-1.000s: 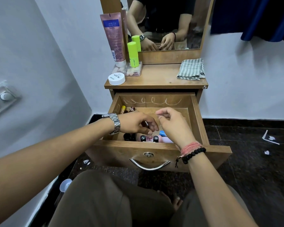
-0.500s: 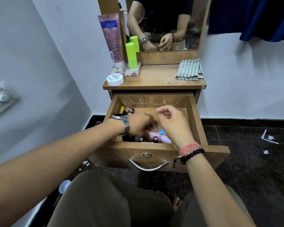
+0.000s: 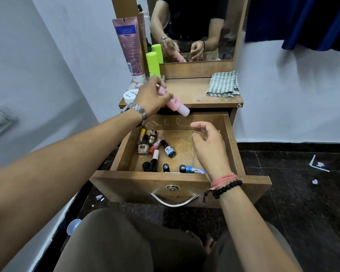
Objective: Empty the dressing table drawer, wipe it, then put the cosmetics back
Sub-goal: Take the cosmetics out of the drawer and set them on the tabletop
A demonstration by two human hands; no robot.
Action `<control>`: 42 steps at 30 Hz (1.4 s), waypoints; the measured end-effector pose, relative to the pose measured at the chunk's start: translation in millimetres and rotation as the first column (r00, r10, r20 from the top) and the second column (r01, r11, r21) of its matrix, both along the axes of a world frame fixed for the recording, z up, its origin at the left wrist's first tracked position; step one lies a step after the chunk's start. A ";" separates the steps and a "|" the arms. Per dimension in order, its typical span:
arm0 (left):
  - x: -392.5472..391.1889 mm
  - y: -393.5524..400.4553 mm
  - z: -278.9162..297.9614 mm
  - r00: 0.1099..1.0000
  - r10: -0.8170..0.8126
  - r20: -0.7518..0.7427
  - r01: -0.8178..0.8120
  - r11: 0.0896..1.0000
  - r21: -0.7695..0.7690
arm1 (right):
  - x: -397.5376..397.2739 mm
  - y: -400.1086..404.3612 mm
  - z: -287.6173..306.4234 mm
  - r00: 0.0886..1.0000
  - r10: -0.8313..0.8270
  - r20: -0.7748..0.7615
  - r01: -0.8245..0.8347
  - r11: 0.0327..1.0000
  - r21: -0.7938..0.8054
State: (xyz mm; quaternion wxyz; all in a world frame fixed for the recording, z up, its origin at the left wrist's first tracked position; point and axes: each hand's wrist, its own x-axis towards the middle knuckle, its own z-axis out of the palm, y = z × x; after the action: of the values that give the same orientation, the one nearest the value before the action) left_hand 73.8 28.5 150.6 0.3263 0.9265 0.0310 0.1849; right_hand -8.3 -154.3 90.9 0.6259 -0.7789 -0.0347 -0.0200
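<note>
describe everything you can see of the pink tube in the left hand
The pink tube is a smooth, plastic-looking cylinder in pale pink with a lighter pink cap at its lower right end and small dark and red print on its side. The left hand grips its upper part, hiding that end. It is tilted, cap pointing down and right, held in the air over the back edge of the open drawer, in front of the tabletop. Only the hand touches it. The mirror shows its reflection.

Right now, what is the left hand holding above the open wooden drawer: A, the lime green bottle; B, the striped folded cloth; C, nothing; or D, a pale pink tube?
D: the left hand grips a pale pink tube over the open wooden drawer.
</note>
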 end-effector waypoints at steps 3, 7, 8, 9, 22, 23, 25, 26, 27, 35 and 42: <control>11.3 -9.1 1.0 0.998 0.031 0.056 -0.019 0.979 -0.204 | 1.9 0.1 -2.7 1.000 0.010 0.001 -0.010 1.000 0.010; 11.8 -11.0 -2.8 0.988 0.063 0.143 -0.021 0.960 -0.278 | 3.9 1.5 -4.9 0.999 0.031 -0.018 -0.030 0.999 0.028; 12.3 -8.8 -4.9 0.984 0.078 0.162 -0.031 0.961 -0.276 | 3.8 1.7 -5.1 0.999 0.042 -0.025 -0.042 0.999 0.028; 13.1 -5.4 -6.5 0.980 0.098 0.174 -0.047 0.960 -0.277 | 3.5 2.3 -4.9 0.998 0.052 -0.031 -0.051 0.998 0.023; 29.3 8.3 -3.3 0.995 0.103 0.013 -0.097 0.875 0.475 | -4.4 -1.7 5.6 0.991 0.098 -0.085 -0.104 0.993 -0.062; 30.7 5.9 -2.3 0.994 0.110 0.012 -0.101 0.861 0.498 | -4.8 -1.8 6.1 0.991 0.102 -0.090 -0.108 0.992 -0.066; 33.0 0.0 -1.3 0.994 0.113 0.006 -0.098 0.832 0.547 | -5.4 -2.2 7.3 0.990 0.106 -0.092 -0.113 0.991 -0.068; 33.6 -2.9 -1.0 0.993 0.115 0.006 -0.098 0.813 0.574 | -5.9 -2.2 7.9 0.990 0.108 -0.092 -0.114 0.991 -0.072; 34.4 -5.0 -0.8 0.992 0.124 0.012 -0.106 0.793 0.600 | -5.9 -2.0 8.0 0.990 0.108 -0.092 -0.115 0.990 -0.076; 37.5 -3.3 -6.6 0.995 -0.091 -0.045 0.097 0.706 0.701 | -6.5 -1.4 9.9 0.987 0.127 -0.099 -0.135 0.988 -0.073; 45.0 -6.1 -3.1 0.990 -0.119 -0.071 0.127 0.586 0.800 | -6.9 -0.8 10.8 0.986 0.137 -0.096 -0.146 0.985 -0.092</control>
State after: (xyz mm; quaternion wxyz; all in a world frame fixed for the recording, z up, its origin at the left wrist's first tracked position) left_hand 118.8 22.3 147.6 -0.1131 0.9748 -0.1179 0.1516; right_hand -15.3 -155.2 101.6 0.5876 -0.8044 -0.0630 0.0612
